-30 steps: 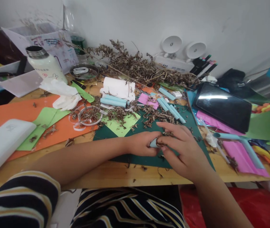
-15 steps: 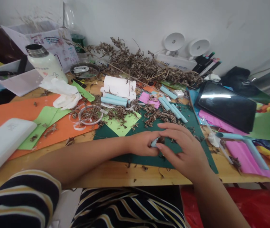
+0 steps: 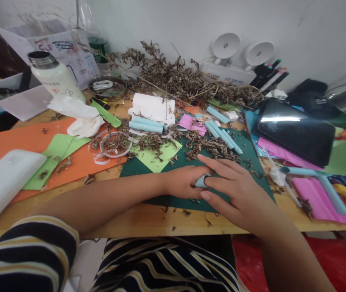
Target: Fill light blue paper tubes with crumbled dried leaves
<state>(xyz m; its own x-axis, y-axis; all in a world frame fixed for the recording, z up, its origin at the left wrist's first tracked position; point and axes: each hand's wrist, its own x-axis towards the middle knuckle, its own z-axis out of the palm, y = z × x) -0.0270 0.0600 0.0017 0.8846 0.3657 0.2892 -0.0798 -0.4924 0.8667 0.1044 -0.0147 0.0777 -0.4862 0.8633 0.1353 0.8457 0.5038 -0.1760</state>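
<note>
My left hand (image 3: 180, 181) is closed around a light blue paper tube (image 3: 202, 181), whose open end faces right. Over that end is my right hand (image 3: 240, 192), fingers apart, with one fingertip poking into the tube's mouth. Its thumb sits just below the tube. Both hands are above a dark green sheet (image 3: 173, 202). Crumbled dried leaves (image 3: 206, 147) lie on the sheet beyond them, and some more cover a light green paper (image 3: 157, 163). Rolled blue tubes (image 3: 233, 142) rest behind the leaves, with another pair of blue rolls (image 3: 145, 126) further left.
Dried branches (image 3: 173, 75) line the wall beside a white router (image 3: 229, 75). A tablet (image 3: 296, 129) and pink paper (image 3: 321, 198) are at right. To the left are an uncapped bottle (image 3: 59, 79), a tape ring (image 3: 115, 144), a white power bank (image 3: 8, 182) and orange paper (image 3: 5, 142).
The dried leaves that my right fingers pinched at the tube's mouth no longer show there. My right fingers have spread, and one now enters the tube. The left hand stays nearly still.
</note>
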